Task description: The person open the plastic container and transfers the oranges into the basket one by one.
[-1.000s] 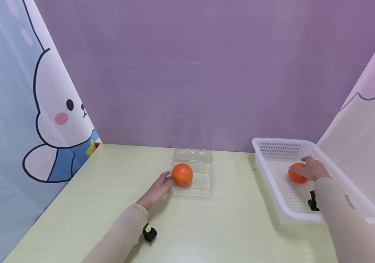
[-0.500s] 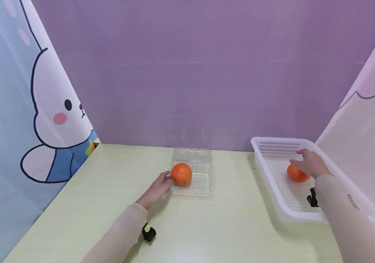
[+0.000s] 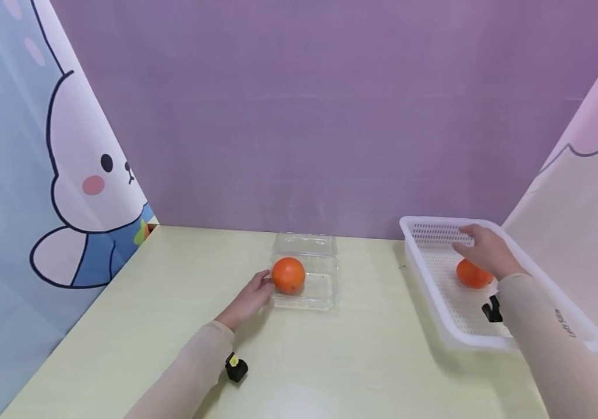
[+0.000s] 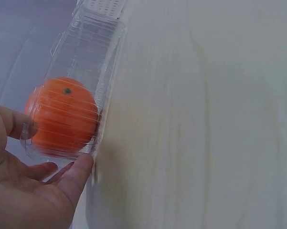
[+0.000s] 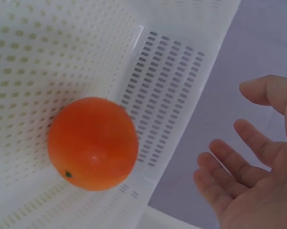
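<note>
Right fingers (image 5: pixel 255 141) spread, now farther from the basket's (image 3: pixel 432 291) orange (image 5: pixel 93 143), left fingers (image 4: pixel 76 179) pinching the box (image 4: pixel 90 47).

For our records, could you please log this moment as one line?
left hand: touching clear container; right hand: empty, above basket; orange fruit: in container; another orange fruit: in basket

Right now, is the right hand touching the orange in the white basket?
Apart: the right wrist view shows a clear gap between the right hand and the orange.

Looks like a curtained-off recording corner: pale table (image 3: pixel 351 349), plain purple sheet (image 3: pixel 299 116) behind, cartoon-print curtains (image 3: pixel 5 203) both sides, wrist cams (image 3: pixel 236 370). Home or lab, can't tell.
</note>
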`<state>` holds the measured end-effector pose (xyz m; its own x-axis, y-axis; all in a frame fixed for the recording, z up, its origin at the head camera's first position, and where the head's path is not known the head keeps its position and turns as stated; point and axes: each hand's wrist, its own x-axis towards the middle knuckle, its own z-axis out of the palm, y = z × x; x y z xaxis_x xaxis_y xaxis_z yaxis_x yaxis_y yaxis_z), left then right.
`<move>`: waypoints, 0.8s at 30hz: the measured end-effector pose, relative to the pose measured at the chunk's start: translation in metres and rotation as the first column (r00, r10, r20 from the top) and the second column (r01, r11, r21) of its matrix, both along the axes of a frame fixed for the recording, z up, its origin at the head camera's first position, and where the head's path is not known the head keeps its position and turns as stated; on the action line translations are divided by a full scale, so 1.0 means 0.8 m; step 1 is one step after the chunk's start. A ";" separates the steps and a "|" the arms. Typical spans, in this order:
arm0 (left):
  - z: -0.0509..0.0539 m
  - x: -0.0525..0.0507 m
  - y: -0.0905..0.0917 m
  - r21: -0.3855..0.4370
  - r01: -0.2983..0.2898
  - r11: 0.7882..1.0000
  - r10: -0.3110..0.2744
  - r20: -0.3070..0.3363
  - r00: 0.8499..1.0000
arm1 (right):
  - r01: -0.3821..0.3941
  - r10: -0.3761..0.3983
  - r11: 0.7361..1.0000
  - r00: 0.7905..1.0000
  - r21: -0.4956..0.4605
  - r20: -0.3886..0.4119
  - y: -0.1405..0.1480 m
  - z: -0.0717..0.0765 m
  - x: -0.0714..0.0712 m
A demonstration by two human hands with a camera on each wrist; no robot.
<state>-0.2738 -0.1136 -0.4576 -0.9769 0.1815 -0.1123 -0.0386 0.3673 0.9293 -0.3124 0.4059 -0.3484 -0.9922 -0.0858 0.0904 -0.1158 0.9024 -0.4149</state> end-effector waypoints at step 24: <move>-0.004 -0.005 0.002 0.034 -0.005 0.999 0.005 -0.016 1.000 | -0.130 0.126 0.991 0.979 -0.016 -0.161 -0.088 0.047 0.010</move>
